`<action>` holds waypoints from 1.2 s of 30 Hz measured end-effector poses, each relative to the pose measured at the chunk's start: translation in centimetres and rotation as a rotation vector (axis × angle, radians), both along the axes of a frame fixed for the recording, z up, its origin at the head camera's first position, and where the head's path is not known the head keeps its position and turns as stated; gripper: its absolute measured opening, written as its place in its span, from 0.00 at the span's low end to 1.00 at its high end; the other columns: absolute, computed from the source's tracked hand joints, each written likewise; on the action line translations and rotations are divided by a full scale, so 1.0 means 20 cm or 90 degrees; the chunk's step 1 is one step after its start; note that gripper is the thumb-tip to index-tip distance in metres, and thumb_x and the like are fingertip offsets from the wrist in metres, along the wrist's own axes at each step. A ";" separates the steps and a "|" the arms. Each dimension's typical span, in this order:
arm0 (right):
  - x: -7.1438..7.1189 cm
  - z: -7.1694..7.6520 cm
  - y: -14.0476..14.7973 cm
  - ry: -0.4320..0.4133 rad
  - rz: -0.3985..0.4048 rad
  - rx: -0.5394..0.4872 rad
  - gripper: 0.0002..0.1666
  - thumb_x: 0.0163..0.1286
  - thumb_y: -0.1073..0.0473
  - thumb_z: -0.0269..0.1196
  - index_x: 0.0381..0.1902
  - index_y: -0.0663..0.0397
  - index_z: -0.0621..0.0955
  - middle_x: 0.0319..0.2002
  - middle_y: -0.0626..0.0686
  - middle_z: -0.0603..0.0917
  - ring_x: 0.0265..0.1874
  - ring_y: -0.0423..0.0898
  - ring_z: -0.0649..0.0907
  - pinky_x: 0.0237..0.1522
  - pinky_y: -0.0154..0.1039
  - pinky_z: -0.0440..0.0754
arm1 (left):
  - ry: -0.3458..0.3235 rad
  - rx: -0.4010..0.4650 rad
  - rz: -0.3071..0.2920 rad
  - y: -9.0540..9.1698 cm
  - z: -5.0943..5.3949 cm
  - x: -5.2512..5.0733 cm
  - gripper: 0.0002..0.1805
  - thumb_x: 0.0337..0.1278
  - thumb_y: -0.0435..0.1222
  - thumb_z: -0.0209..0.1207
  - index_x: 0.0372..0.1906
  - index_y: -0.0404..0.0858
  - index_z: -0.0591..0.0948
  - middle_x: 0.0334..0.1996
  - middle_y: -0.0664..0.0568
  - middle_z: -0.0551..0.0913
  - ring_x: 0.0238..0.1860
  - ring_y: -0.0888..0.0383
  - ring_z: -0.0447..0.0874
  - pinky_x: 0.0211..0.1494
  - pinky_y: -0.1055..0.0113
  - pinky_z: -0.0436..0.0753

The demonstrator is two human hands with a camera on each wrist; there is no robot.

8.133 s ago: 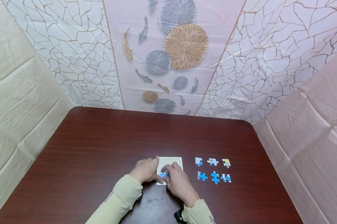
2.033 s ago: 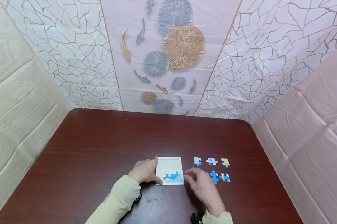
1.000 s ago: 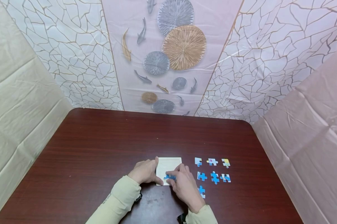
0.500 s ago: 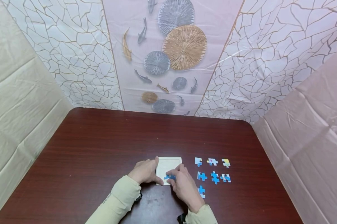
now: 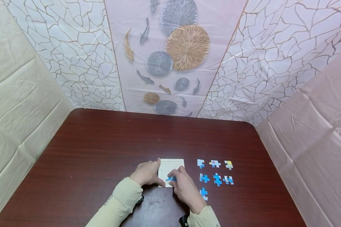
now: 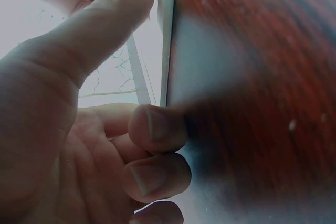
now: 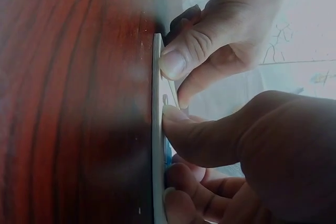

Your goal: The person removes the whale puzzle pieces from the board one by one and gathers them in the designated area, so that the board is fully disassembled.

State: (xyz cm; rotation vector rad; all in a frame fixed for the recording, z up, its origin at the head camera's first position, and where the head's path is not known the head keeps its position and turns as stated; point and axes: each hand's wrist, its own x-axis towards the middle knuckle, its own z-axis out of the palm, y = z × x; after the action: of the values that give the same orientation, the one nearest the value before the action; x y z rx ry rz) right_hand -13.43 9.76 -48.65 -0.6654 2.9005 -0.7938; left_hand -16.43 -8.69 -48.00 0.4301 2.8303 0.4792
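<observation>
A pale square puzzle tray (image 5: 170, 164) lies on the table in the head view. My left hand (image 5: 147, 172) grips its left edge, thumb at the near left corner and fingers along the side; the left wrist view shows the thumb on the rim. My right hand (image 5: 185, 187) is over the tray's lower right part and pinches a blue jigsaw piece (image 5: 171, 178) between thumb and fingers. That hand hides most of the piece and the tray's near right corner. In the right wrist view the right thumb (image 7: 178, 116) touches the tray beside a thin blue edge.
Several loose jigsaw pieces lie in rows right of the tray: white and blue ones, a yellow-patterned piece (image 5: 228, 165), and a lone blue-and-white piece (image 5: 203, 193) nearest me. The dark red-brown table (image 5: 116, 135) is enclosed by hanging cloths (image 5: 28, 104).
Since 8.1 s ago, a piece has appeared in a third row on the table. My right hand has gone from beside the tray back onto it; during the last second it barely shifts. Left hand stays.
</observation>
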 end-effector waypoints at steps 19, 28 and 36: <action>-0.03 -0.01 0.00 -0.021 0.014 0.009 0.12 0.61 0.68 0.67 0.40 0.51 0.77 0.32 0.47 0.72 0.32 0.41 0.76 0.35 0.38 0.77 | 0.000 0.004 -0.001 0.00 -0.01 0.00 0.63 0.28 0.63 0.74 0.69 0.28 0.66 0.41 0.41 0.85 0.37 0.50 0.84 0.36 0.57 0.79; -0.04 0.00 0.00 -0.037 0.036 0.008 0.14 0.60 0.68 0.67 0.41 0.51 0.76 0.33 0.46 0.72 0.33 0.41 0.75 0.38 0.39 0.76 | -0.005 -0.001 0.000 0.00 -0.01 0.00 0.63 0.28 0.63 0.74 0.69 0.29 0.66 0.40 0.41 0.85 0.36 0.51 0.83 0.35 0.57 0.79; -0.05 0.01 0.02 -0.098 0.045 -0.021 0.12 0.64 0.57 0.68 0.43 0.52 0.79 0.34 0.47 0.71 0.31 0.40 0.75 0.39 0.40 0.77 | -0.009 0.001 0.003 0.00 -0.01 -0.01 0.63 0.28 0.63 0.74 0.69 0.29 0.66 0.43 0.41 0.85 0.39 0.50 0.83 0.38 0.56 0.79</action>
State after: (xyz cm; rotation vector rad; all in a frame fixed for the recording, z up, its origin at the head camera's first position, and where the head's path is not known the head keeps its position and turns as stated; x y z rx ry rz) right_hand -14.44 10.14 -48.38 -0.6732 2.7175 -0.8466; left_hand -16.53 -8.73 -48.23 0.4181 2.8187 0.4826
